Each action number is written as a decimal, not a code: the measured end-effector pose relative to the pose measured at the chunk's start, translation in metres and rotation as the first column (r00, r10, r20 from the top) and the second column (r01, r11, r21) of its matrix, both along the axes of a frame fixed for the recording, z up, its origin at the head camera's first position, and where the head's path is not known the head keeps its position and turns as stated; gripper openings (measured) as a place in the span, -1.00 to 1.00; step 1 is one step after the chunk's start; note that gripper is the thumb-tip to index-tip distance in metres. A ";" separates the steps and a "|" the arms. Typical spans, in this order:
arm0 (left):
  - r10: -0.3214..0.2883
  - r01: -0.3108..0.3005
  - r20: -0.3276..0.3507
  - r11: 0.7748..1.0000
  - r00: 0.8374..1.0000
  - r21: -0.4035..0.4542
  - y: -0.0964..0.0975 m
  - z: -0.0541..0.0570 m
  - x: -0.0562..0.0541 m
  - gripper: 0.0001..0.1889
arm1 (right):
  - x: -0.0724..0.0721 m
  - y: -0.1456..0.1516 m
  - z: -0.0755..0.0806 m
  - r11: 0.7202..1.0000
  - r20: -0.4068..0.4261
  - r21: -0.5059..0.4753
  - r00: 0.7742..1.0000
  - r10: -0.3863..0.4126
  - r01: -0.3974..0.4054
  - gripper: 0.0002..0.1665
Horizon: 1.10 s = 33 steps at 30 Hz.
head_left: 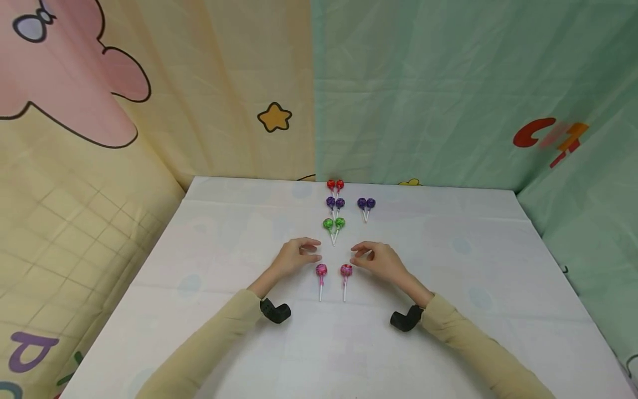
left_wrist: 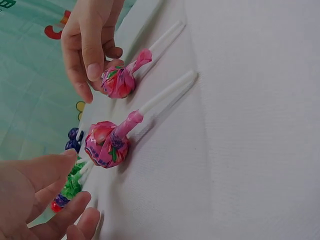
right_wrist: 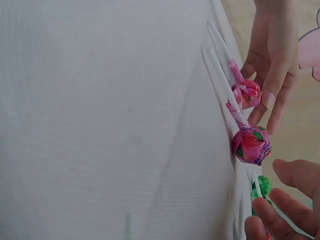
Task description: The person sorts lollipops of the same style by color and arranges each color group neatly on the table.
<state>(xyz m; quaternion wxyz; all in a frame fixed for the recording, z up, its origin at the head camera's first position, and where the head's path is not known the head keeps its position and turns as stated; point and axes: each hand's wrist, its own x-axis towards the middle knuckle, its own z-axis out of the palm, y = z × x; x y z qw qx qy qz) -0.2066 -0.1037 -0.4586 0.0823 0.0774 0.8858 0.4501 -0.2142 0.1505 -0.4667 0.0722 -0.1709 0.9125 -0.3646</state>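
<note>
Two pink-wrapped lollipops lie apart on the white table with their white sticks toward me. Just above the left pink lollipop (head_left: pixel 321 270) is my left hand (head_left: pixel 297 255), thumb and fingers spread and holding nothing. My right hand (head_left: pixel 381 260) hovers likewise by the right pink lollipop (head_left: pixel 346 270), its fingers loosely bent and empty. In the left wrist view a small gap separates the left hand (left_wrist: pixel 55 200) from the nearer pink lollipop (left_wrist: pixel 106 144). The right wrist view also shows a gap between the right hand (right_wrist: pixel 292 205) and its pink lollipop (right_wrist: pixel 252 145).
Beyond the hands, a pair of green lollipops (head_left: pixel 328 224), a purple pair (head_left: pixel 331 202) and a red pair (head_left: pixel 331 184) form a column. Another purple pair (head_left: pixel 362 203) lies to its right. Printed curtains (head_left: pixel 423 100) hang behind the white table (head_left: pixel 224 221).
</note>
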 end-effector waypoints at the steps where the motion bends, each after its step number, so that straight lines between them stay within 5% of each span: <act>1: -0.008 0.008 0.003 1.000 1.000 -0.002 0.000 0.000 0.002 -0.64 | 0.002 0.000 0.000 1.000 0.001 -0.001 1.000 0.003 -0.003 -0.64; 15: -0.087 0.087 0.045 0.996 0.995 -0.002 0.003 0.003 0.021 -0.65 | 0.018 -0.004 0.000 0.997 0.052 -0.060 0.997 0.053 -0.049 -0.65; 21: -0.139 0.140 0.031 0.990 0.990 -0.031 0.002 0.003 0.023 -0.64 | 0.020 -0.007 0.003 0.996 0.047 -0.055 0.996 0.076 -0.074 -0.59; 33: -0.151 0.150 -0.012 0.986 0.988 -0.071 -0.001 -0.001 0.024 -0.71 | 0.022 -0.010 -0.002 0.996 0.062 -0.044 0.995 0.075 -0.072 -0.62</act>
